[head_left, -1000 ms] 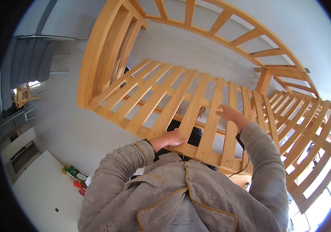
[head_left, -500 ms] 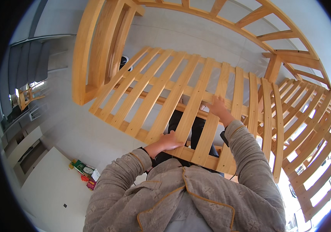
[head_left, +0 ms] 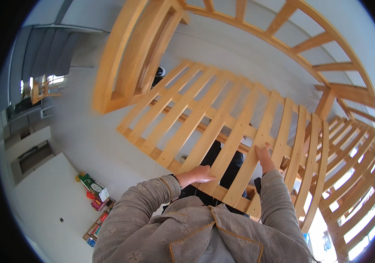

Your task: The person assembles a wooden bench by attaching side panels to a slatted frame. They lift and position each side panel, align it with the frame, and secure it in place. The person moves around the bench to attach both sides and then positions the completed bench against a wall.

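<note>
Both hands (head_left: 199,174) (head_left: 264,157) — on slatted panel (head_left: 218,122)

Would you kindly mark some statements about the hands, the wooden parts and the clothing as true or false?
1. The left hand and right hand both touch the slatted panel. True.
2. The left hand appears higher in the picture than the right hand. False: the right hand appears higher.
3. A second slatted panel is on the person's right. True.
4. The sleeves are bright red. False: the sleeves are greyish brown.
</note>
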A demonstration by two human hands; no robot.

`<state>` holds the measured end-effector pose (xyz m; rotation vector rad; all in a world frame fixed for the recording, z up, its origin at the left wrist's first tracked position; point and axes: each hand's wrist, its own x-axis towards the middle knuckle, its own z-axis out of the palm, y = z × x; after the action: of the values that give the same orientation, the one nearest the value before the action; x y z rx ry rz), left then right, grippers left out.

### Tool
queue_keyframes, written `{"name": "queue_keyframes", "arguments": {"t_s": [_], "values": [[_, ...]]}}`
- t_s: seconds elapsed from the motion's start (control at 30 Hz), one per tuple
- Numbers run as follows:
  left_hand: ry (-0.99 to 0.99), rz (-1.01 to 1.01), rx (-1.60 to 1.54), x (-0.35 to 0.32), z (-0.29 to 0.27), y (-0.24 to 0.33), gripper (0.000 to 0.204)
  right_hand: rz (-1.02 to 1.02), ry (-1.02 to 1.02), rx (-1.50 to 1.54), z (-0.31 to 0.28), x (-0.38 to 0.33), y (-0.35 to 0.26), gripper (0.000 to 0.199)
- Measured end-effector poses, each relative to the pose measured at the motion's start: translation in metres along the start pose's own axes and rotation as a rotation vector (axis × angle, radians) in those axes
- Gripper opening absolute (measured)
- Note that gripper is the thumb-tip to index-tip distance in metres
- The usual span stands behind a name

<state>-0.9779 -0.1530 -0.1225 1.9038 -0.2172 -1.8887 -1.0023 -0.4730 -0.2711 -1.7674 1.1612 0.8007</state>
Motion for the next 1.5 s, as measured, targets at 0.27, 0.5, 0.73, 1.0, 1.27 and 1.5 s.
{"name": "queue_keyframes", "arguments": {"t_s": [0.27, 0.5, 0.73, 1.0, 1.27, 1.5], "values": [[0.637, -0.278, -0.073, 0.084, -0.073, -0.034, 0.066, 0.000, -0.044, -0.049, -0.005, -0.008, -0.008, 0.072], [0.492, -0.390, -0.793, 0.159, -0.042, -0.062, 0.066, 0.002, 0.020, 0.019, 0.001, -0.022, -0.015, 0.064], [0.551, -0.225, -1.056, 0.127, -0.058, -0.042, 0.045, 0.012, 0.322, 0.097, 0.014, -0.049, -0.031, 0.045], [0.619, -0.178, -1.253, 0.142, -0.044, -0.058, 0.032, -0.023, 0.364, 0.284, 0.005, -0.074, -0.072, 0.040], [0.655, -0.078, -1.381, 0.124, -0.061, -0.038, 0.029, -0.218, 0.370, 0.408, -0.008, -0.038, -0.057, 0.028], [0.718, 0.009, -1.208, 0.097, -0.093, -0.022, 0.043, -0.342, 0.402, 0.461, -0.004, -0.028, -0.067, 0.028]]}}
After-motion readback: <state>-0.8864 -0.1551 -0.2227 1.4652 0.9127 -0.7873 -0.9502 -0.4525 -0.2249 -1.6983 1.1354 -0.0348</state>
